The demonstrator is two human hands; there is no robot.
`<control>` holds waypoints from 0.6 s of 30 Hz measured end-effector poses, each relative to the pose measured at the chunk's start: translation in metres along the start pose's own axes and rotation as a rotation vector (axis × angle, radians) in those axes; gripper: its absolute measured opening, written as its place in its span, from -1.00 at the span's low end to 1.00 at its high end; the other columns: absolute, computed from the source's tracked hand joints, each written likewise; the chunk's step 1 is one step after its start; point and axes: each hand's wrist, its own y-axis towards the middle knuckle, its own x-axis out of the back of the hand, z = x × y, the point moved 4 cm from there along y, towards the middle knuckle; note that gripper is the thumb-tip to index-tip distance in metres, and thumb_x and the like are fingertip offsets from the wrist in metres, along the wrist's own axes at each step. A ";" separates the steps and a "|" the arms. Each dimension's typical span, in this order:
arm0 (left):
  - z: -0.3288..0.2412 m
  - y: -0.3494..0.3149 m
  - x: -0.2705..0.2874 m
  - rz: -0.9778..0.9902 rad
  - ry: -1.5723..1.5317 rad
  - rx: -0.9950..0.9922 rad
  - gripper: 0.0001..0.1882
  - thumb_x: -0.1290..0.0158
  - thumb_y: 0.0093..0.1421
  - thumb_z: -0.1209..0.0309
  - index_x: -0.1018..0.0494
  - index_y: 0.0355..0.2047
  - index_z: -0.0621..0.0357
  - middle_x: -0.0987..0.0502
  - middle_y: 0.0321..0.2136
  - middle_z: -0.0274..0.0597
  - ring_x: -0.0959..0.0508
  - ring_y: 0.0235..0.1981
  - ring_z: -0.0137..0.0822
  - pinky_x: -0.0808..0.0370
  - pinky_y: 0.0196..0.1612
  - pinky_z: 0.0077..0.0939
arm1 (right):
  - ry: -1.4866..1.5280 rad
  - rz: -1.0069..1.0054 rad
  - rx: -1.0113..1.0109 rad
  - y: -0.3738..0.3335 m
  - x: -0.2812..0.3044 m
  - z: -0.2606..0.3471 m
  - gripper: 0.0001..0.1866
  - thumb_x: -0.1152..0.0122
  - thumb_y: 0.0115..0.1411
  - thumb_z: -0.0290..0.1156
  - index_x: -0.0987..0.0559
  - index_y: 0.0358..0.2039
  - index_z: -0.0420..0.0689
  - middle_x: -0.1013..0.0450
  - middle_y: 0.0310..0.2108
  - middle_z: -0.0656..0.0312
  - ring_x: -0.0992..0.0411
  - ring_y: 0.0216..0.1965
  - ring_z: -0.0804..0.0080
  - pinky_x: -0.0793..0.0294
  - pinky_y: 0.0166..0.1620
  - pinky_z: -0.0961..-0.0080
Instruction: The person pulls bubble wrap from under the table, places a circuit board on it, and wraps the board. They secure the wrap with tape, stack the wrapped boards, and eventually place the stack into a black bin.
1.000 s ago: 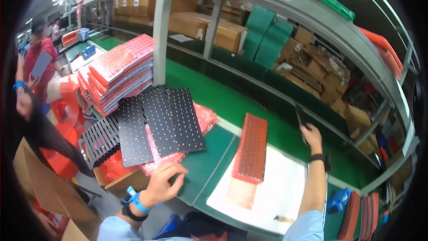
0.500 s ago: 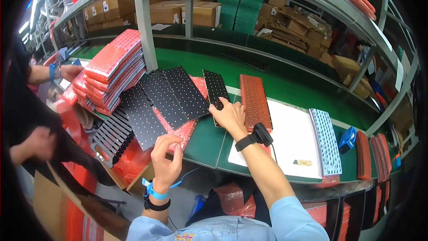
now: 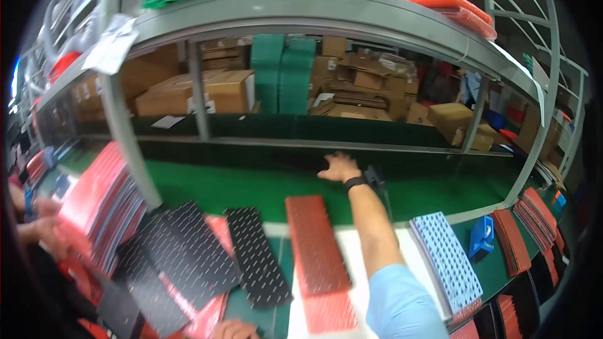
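Note:
My right hand (image 3: 338,167) reaches far forward over the green belt (image 3: 251,188), fingers spread and empty, with a black band on the wrist. Behind it, nearer to me, a long red perforated panel (image 3: 314,245) lies on the bench, and a black perforated panel (image 3: 257,257) lies just left of it. More black panels (image 3: 182,257) fan out further left over red ones. Only the top of my left hand (image 3: 233,329) shows at the lower edge, close to the black panels; its fingers are hidden.
A stack of red panels (image 3: 94,194) leans at the left, where another person's hands (image 3: 41,226) work. A blue dotted panel (image 3: 447,260), a blue tape dispenser (image 3: 482,238) and dark red strips (image 3: 534,226) lie to the right. Cardboard boxes (image 3: 220,91) fill the shelf behind.
My right hand has left the black panel and stretched forward to the far side of the green belt. The black panel now lies flat beside the red one. The view has tilted upward.

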 end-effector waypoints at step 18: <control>0.008 0.017 0.001 0.151 0.002 0.124 -0.82 -0.02 -0.04 0.65 -0.48 -0.37 0.26 -0.51 -0.39 0.00 -0.47 -0.34 0.00 -0.40 -0.16 -0.17 | -0.151 -0.361 0.059 -0.163 0.096 -0.063 -0.29 -0.40 -0.20 0.18 -0.64 -0.02 0.14 -0.45 -0.16 -0.03 -0.36 -0.07 0.01 -0.38 -0.03 0.15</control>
